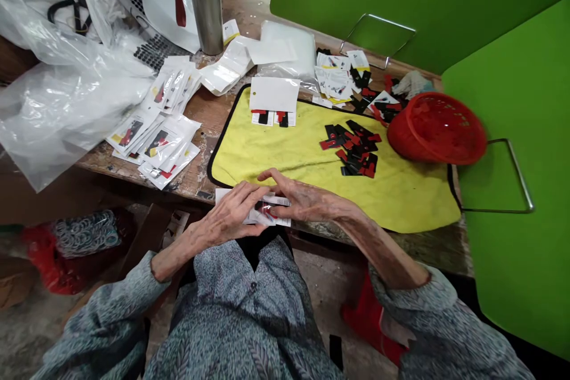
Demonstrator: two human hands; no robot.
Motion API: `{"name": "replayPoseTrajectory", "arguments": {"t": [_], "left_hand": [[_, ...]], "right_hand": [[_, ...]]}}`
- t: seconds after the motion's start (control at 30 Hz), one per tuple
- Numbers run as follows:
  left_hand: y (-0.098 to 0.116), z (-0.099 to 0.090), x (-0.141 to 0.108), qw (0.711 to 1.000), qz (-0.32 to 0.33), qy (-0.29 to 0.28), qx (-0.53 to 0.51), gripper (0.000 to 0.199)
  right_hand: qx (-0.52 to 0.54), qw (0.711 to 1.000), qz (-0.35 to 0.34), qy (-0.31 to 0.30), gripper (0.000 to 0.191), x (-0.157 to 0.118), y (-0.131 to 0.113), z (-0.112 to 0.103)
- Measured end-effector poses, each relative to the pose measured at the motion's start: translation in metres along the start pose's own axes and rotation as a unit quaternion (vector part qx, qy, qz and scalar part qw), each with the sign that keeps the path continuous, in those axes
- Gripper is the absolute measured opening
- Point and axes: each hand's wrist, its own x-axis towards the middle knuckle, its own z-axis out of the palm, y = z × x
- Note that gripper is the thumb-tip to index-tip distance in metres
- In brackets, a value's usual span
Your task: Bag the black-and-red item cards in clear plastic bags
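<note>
At the table's front edge, my left hand [234, 211] holds a small clear packet [266, 214] with a white printed card and a red and black piece in it. My right hand [300, 197] is closed on the packet's right side, its index finger bent above it. Just beyond lies a yellow cloth [285, 148] with a black border. On it rest a pile of red and black pieces [354, 148] and a white card [275, 94] with two such pieces showing below it.
Filled packets [160, 136] are heaped at the left, beside clear plastic bags [66, 89]. A steel flask [205, 6] stands at the back. A red basket [434, 129] sits at the right, near green panels [512, 148]. Printed cards [333, 77] lie behind the cloth.
</note>
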Motion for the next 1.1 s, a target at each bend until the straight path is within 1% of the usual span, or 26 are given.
{"name": "replayPoseTrajectory", "arguments": {"t": [0.07, 0.13, 0.2, 0.27, 0.3, 0.37, 0.43, 0.5, 0.6, 0.67, 0.7, 0.77, 0.8, 0.83, 0.87, 0.9, 0.97, 1.03, 1.1], "left_hand": [[0.003, 0.0, 0.003, 1.0, -0.005, 0.02, 0.001, 0.067], [0.004, 0.001, 0.004, 0.999, -0.02, 0.042, -0.007, 0.065], [0.005, 0.001, 0.004, 0.997, -0.038, 0.063, -0.022, 0.065], [0.005, 0.002, 0.003, 0.995, -0.052, 0.084, -0.032, 0.063], [0.004, 0.002, 0.003, 0.993, -0.055, 0.094, -0.034, 0.063], [0.005, 0.003, 0.002, 0.992, -0.058, 0.11, -0.035, 0.061], [0.006, 0.003, 0.003, 0.991, -0.062, 0.116, -0.035, 0.061], [0.008, 0.005, 0.005, 0.99, -0.061, 0.116, -0.04, 0.061], [0.01, 0.007, 0.008, 0.991, -0.046, 0.116, -0.05, 0.059], [0.011, 0.008, 0.008, 0.99, -0.043, 0.122, -0.048, 0.058], [0.012, 0.007, 0.009, 0.99, -0.047, 0.123, -0.048, 0.058], [0.012, 0.003, 0.009, 0.989, -0.07, 0.114, -0.064, 0.064], [0.012, 0.0, 0.01, 0.987, -0.089, 0.099, -0.086, 0.068], [0.012, -0.004, 0.012, 0.983, -0.117, 0.078, -0.117, 0.069], [0.011, -0.008, 0.014, 0.975, -0.153, 0.053, -0.155, 0.064], [0.01, -0.012, 0.016, 0.961, -0.192, 0.027, -0.2, 0.053], [0.009, -0.019, 0.02, 0.92, -0.26, -0.008, -0.295, 0.034], [0.009, -0.021, 0.023, 0.875, -0.296, -0.014, -0.383, 0.032], [0.01, -0.018, 0.023, 0.843, -0.306, -0.002, -0.442, 0.031]], "right_hand": [[0.009, 1.0, -0.002, -0.003, 0.052, 0.002, -0.002, 0.001], [0.023, 0.999, 0.02, -0.008, 0.053, 0.002, -0.004, 0.001], [0.063, 0.996, 0.055, -0.017, 0.051, -0.002, -0.006, 0.001], [0.124, 0.989, 0.081, -0.019, 0.045, -0.008, -0.008, 0.0], [0.156, 0.984, 0.088, -0.012, 0.041, -0.011, -0.009, 0.0], [0.204, 0.974, 0.099, 0.022, 0.034, -0.018, -0.008, 0.001], [0.224, 0.968, 0.099, 0.057, 0.033, -0.021, -0.007, 0.005], [0.202, 0.973, 0.079, 0.078, 0.034, -0.02, -0.005, 0.013], [0.12, 0.985, 0.04, 0.114, 0.033, -0.014, -0.002, 0.027], [0.106, 0.982, 0.05, 0.145, 0.03, -0.009, 0.0, 0.035], [0.129, 0.979, 0.063, 0.147, 0.028, -0.008, 0.001, 0.037], [0.197, 0.97, 0.079, 0.116, 0.029, -0.005, 0.004, 0.039], [0.219, 0.968, 0.077, 0.092, 0.03, -0.004, 0.004, 0.039], [0.224, 0.969, 0.069, 0.073, 0.029, -0.004, 0.004, 0.038], [0.216, 0.973, 0.06, 0.06, 0.027, -0.004, 0.003, 0.036], [0.203, 0.976, 0.053, 0.055, 0.025, -0.005, 0.002, 0.033], [0.202, 0.977, 0.054, 0.028, 0.023, -0.006, -0.002, 0.027], [0.24, 0.968, 0.061, -0.037, 0.021, -0.008, -0.005, 0.022], [0.265, 0.956, 0.06, -0.108, 0.02, -0.009, -0.005, 0.021]]}}
